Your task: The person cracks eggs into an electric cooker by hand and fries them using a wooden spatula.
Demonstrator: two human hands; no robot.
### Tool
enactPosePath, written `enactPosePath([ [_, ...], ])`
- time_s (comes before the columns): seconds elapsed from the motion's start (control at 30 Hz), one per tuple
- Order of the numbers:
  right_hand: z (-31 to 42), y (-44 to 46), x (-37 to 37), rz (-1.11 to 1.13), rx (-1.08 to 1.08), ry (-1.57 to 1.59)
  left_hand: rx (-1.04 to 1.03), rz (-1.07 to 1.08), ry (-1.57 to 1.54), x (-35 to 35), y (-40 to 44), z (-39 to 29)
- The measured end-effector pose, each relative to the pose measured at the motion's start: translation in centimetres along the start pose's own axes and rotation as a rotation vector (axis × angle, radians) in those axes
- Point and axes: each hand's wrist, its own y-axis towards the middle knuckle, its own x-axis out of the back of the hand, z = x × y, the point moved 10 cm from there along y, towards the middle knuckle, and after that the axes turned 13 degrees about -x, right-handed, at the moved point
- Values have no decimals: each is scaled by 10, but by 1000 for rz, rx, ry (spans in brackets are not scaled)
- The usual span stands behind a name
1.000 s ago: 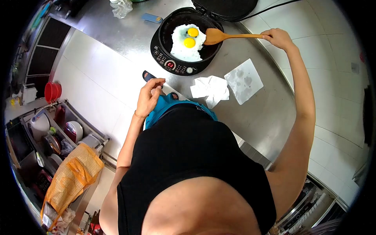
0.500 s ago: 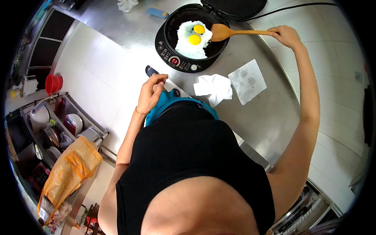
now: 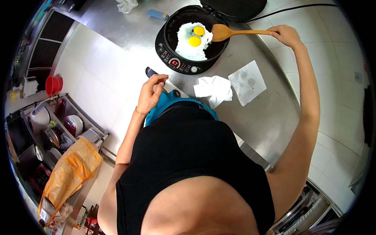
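Observation:
My right hand grips the handle end of a wooden spatula. The spatula's blade reaches over the near right side of a black electric griddle pan, touching or almost touching the edge of the fried eggs. Two whole yellow yolks sit in the set white, which lies flat in the pan. My left hand hangs in front of my waist, away from the counter things, its fingers loosely bent and holding nothing.
The steel counter carries a crumpled white tissue, a stained white sheet and a blue strip. The griddle's black lid stands open at the back, near a cable. A dish rack is at left.
Almost nothing differs. The spatula stays at the egg's edge and both hands keep their places; the whole view has shifted very slightly.

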Motion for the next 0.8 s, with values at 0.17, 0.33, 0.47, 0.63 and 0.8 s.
enactPosePath([
  [0.17, -8, -17, 18, -34, -40, -16, -5, 11, 7, -3, -2, -1],
  [0.33, 3, -41, 27, -15, -60, -64, -25, 22, -9, -7, 1, -4],
  [0.47, 4, -56, 17, 8, -83, -61, -30, 39, -12, -10, -1, -6],
  [0.63, -4, -79, 3, 49, -161, 0, -29, 50, -4, -9, -5, -8],
  [0.8, -22, -100, -21, 80, -264, 159, -54, 57, 30, -8, -11, -10],
])
